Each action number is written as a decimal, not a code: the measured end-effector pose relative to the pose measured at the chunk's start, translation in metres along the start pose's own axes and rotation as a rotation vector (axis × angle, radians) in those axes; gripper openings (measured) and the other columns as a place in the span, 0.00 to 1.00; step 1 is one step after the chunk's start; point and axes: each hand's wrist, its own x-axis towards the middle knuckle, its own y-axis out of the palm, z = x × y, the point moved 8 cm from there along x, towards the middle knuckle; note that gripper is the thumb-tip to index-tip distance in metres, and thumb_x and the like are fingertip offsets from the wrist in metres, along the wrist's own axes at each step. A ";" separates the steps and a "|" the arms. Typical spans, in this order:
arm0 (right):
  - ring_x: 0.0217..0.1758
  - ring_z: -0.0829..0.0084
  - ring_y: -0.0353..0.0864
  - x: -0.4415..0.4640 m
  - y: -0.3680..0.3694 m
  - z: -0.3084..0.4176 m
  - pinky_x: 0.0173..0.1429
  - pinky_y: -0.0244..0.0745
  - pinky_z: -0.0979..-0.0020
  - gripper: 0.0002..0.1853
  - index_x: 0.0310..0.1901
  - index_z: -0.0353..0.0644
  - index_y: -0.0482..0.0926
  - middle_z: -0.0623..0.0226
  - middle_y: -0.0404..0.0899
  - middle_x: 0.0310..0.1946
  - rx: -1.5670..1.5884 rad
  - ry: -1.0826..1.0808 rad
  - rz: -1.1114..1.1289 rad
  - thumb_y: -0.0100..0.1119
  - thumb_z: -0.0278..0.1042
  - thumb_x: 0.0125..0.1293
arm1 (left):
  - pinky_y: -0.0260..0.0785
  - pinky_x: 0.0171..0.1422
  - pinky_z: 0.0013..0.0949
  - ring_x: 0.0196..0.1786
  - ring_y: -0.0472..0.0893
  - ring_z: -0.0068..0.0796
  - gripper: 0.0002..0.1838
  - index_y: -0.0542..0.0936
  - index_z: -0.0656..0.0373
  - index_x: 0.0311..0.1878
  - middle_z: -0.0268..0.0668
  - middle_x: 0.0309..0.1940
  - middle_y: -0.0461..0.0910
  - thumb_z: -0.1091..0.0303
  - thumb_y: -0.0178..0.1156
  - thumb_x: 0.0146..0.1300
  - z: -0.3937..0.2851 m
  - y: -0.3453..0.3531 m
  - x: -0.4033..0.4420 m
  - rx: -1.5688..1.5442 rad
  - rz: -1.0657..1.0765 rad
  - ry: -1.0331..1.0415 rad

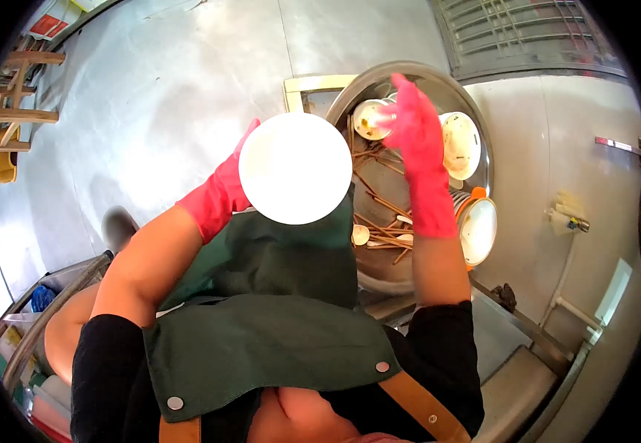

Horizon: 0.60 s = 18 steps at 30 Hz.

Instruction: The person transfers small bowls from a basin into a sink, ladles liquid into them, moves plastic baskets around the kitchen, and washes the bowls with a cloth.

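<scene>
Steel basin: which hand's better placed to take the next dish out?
Likely the right hand: over the basin, near the dishes, apparently empty. The left hand holds a round white dish.

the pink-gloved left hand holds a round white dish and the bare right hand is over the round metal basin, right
The right hand over the round metal basin isn't bare: the head view shows it in a pink rubber glove too.
</scene>
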 end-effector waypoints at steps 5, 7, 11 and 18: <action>0.75 0.52 0.60 0.079 -0.108 -0.170 0.74 0.59 0.57 0.60 0.74 0.32 0.55 0.40 0.58 0.72 -0.502 0.188 -0.427 0.76 0.60 0.47 | 0.67 0.71 0.53 0.73 0.65 0.50 0.37 0.57 0.53 0.77 0.47 0.73 0.62 0.43 0.48 0.72 -0.014 0.004 -0.021 0.226 0.017 0.134; 0.76 0.45 0.57 0.101 -0.126 -0.203 0.76 0.58 0.55 0.66 0.74 0.31 0.53 0.35 0.53 0.73 -0.736 0.155 -0.430 0.78 0.64 0.40 | 0.67 0.70 0.57 0.74 0.63 0.57 0.40 0.55 0.52 0.77 0.52 0.73 0.61 0.42 0.52 0.70 -0.011 0.039 -0.039 0.137 0.069 0.093; 0.75 0.40 0.57 0.134 -0.145 -0.253 0.75 0.59 0.53 0.74 0.74 0.30 0.52 0.29 0.50 0.71 -0.838 0.164 -0.376 0.79 0.69 0.31 | 0.70 0.67 0.59 0.73 0.62 0.63 0.48 0.49 0.53 0.79 0.62 0.70 0.60 0.38 0.58 0.65 -0.026 0.041 -0.073 0.178 -0.036 0.215; 0.58 0.45 0.77 0.145 -0.135 -0.264 0.53 0.79 0.51 0.63 0.74 0.43 0.58 0.41 0.68 0.62 -0.895 0.315 -0.167 0.83 0.49 0.33 | 0.79 0.59 0.48 0.70 0.67 0.60 0.49 0.46 0.58 0.79 0.63 0.70 0.61 0.36 0.51 0.68 -0.050 0.038 -0.141 0.474 -0.279 0.425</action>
